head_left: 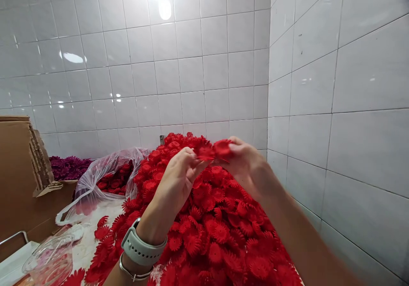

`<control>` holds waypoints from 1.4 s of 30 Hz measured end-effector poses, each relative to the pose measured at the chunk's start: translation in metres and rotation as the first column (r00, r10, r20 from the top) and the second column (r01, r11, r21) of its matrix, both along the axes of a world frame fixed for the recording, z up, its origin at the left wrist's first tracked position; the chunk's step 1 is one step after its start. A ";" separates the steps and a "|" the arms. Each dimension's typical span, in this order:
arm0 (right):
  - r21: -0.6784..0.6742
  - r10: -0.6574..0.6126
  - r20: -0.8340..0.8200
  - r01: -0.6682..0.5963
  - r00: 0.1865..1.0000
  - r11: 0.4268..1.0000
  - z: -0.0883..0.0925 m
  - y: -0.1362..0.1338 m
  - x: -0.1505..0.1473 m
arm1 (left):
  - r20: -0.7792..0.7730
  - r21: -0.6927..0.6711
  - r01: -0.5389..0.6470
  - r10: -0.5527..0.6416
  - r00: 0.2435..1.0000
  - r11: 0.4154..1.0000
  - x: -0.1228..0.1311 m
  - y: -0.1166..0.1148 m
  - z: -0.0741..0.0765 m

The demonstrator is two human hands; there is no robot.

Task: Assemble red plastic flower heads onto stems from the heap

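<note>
Both hands are raised over a large heap of red fabric flowers point(220, 230) with fringed petals. My left hand point(183, 169), with a pale watch and a bracelet on the wrist, pinches a red flower piece point(204, 152) by its edge. Close beside it, my right hand point(247, 162) grips another red flower piece point(223, 148) between thumb and fingers. The two pieces meet or overlap between the hands; blur hides whether they are joined.
A clear plastic bag point(92, 184) with more red flowers lies left of the heap. Purple flowers point(68, 167) sit behind a cardboard box point(19, 171) at far left. A clear plastic container point(51, 256) stands at lower left. Tiled walls point(306, 145) enclose the back and right.
</note>
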State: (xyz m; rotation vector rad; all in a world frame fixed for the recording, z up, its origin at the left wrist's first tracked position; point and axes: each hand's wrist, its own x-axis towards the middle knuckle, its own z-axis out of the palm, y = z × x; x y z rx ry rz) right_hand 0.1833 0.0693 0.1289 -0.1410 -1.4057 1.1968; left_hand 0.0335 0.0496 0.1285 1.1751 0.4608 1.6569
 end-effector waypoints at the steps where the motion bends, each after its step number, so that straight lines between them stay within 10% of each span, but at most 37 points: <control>1: -0.018 -0.025 -0.059 0.024 0.998 1.000 0.000 0.002 0.001 | 0.029 0.010 -0.016 0.015 0.999 1.000 -0.002 0.001 0.000; 9: 0.043 -0.429 -0.084 0.433 0.899 0.900 -0.001 -0.003 0.009 | -0.303 0.372 -0.364 0.482 0.822 0.854 -0.005 0.004 -0.004; 13: 0.096 -0.351 0.023 0.347 0.936 0.933 -0.003 -0.012 0.003 | -0.312 0.586 -0.472 0.721 0.619 0.659 0.000 0.002 -0.007; 17: 0.191 -0.330 0.201 0.293 0.922 0.937 0.000 -0.023 -0.004 | -0.273 0.664 -0.441 0.745 0.609 0.604 0.001 -0.003 -0.006; 29: 0.272 -0.357 0.160 0.307 0.920 0.912 0.006 -0.027 0.003 | -0.392 0.516 -0.169 0.408 0.825 0.840 -0.003 -0.024 0.003; 42: 0.235 -0.287 0.170 0.244 0.943 0.941 0.007 -0.030 0.007 | -0.359 0.453 -0.168 0.352 0.864 0.875 -0.005 -0.023 0.004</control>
